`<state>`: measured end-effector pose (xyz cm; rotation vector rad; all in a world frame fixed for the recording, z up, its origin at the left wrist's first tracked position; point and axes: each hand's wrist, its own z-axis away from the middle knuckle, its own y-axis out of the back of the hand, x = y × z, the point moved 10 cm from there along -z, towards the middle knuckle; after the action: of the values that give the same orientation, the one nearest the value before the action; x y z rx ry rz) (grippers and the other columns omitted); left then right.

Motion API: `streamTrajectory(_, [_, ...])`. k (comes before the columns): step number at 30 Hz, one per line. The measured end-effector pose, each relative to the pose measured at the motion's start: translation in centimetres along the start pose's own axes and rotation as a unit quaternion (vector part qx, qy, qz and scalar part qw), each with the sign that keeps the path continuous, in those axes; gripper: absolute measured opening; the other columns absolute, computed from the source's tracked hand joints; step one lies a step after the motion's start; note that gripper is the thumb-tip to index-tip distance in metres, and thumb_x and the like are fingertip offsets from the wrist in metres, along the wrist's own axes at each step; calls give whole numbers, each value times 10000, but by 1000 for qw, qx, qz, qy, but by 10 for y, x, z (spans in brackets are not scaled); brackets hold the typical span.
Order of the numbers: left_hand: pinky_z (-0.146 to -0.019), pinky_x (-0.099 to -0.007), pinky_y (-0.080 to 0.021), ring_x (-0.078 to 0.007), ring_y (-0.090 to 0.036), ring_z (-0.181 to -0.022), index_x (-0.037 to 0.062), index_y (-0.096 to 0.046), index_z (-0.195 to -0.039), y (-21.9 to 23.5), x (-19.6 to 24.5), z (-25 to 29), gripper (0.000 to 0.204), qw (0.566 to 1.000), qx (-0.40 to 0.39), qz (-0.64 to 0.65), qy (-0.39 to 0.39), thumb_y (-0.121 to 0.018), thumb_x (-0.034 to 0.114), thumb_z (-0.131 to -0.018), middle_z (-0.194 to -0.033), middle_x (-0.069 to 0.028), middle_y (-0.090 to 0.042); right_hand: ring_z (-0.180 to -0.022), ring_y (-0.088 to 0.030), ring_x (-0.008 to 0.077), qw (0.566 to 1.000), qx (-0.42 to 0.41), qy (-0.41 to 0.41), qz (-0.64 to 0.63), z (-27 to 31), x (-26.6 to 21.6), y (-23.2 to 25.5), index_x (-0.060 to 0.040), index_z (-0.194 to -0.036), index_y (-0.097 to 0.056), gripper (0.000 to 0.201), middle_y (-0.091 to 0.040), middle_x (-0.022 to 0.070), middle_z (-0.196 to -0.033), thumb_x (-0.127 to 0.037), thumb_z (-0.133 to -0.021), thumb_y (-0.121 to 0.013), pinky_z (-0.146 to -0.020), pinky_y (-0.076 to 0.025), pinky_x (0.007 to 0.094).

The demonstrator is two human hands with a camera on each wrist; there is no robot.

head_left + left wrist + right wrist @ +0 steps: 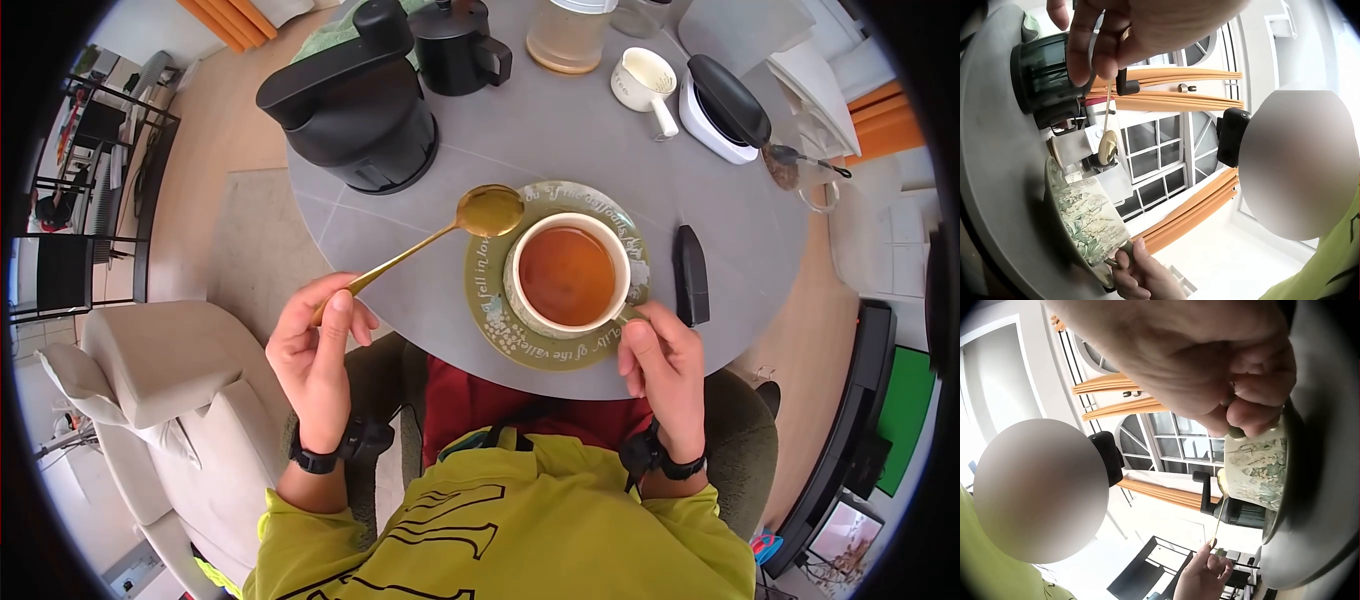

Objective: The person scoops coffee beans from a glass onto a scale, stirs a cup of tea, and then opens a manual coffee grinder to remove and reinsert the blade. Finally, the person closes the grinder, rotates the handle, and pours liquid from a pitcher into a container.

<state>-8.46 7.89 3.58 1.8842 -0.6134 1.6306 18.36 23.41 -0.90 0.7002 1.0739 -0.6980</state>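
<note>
A teacup (565, 275) of reddish-brown tea stands on a green saucer (485, 300) with white lettering round its rim. My right hand (665, 365) pinches the cup's handle between thumb and fingers, which the right wrist view shows from close by. Leaves and pale flowers decorate the cup's side (1091, 222). To the left, my left hand (318, 350) holds a gold spoon (490, 210) by the end of its handle. The spoon's bowl is raised beside the cup and overlaps the saucer's far left edge in the head view.
A black grinder-like appliance (350, 115) and a black moka pot (458, 45) stand at the back left of the grey table (400, 225). Behind the cup are a small cream pot (643, 80) and a white scale (715, 125). A black oblong object (690, 275) lies right of the saucer.
</note>
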Motion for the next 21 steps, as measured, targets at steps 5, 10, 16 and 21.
streamTrajectory(5, [-641,-257,-441,-116,-507,-612,-42,-612,-1036,1,-1,-1,187,1000,3,-2,5,-531,105,-953,-675,-54,-553,-426,-451,41,997,-1,3,-76,4,0,1,12,-887,-597,213,-524,-3,-572,-185,-956,-552,-402,-324,195])
streamTrajectory(10, [-643,-258,-436,-119,-507,-614,-42,-608,-1041,1,-3,-2,194,1000,5,2,11,-523,111,-956,-675,-56,-552,-439,-462,52,989,14,126,-78,25,-39,13,46,-850,-594,225,-530,8,-585,-167,-925,-585,-413,-326,199])
streamTrajectory(16, [-641,-258,-436,-120,-508,-615,-40,-604,-1042,2,-5,-3,194,1000,11,0,8,-524,114,-955,-674,-56,-552,-448,-491,176,971,52,230,-46,45,-64,23,6,-755,-621,381,-523,73,-581,-362,-823,-692,-418,-324,277])
streamTrajectory(21, [-626,-248,-420,-118,-509,-614,-44,-603,-1038,3,-5,-1,191,1000,23,-6,18,-523,107,-953,-673,-57,-558,-471,-499,211,959,-6,283,-25,47,-80,19,2,-795,-632,380,-532,90,-613,-366,-791,-724,-433,-355,294])
